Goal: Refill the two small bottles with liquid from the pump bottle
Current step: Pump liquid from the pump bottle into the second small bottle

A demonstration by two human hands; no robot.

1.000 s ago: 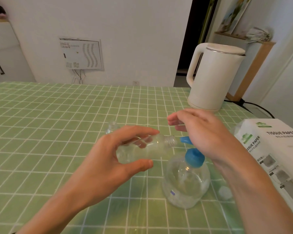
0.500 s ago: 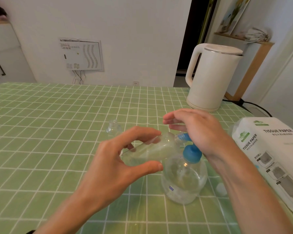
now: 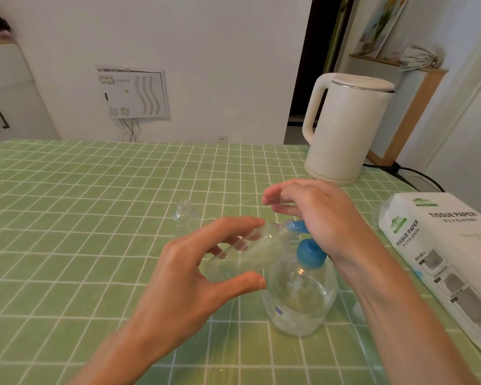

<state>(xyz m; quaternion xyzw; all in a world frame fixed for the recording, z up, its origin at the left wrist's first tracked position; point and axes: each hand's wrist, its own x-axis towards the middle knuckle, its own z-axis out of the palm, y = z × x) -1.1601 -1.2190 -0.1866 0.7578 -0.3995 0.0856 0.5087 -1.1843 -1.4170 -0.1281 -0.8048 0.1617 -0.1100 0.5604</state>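
My left hand [image 3: 197, 273] grips a small clear bottle [image 3: 257, 250], held tilted on its side with its open neck against the blue spout of the pump bottle [image 3: 300, 295]. The pump bottle is clear and round with a blue pump head, and stands on the green checked tablecloth [image 3: 67, 245]. My right hand [image 3: 317, 215] rests on top of the pump head, with the palm over it and the fingers stretched out to the left. A second small clear bottle [image 3: 185, 218] stands uncapped behind my left hand.
A white electric kettle [image 3: 347, 126] stands at the back right with its cord running off the table. A pack of tissue paper [image 3: 450, 259] lies along the right edge. A small clear cap [image 3: 357, 312] lies right of the pump bottle.
The small bottle has tipped so its neck points up to the spout. My right hand has sunk a little on the pump head. The camera has shifted slightly.
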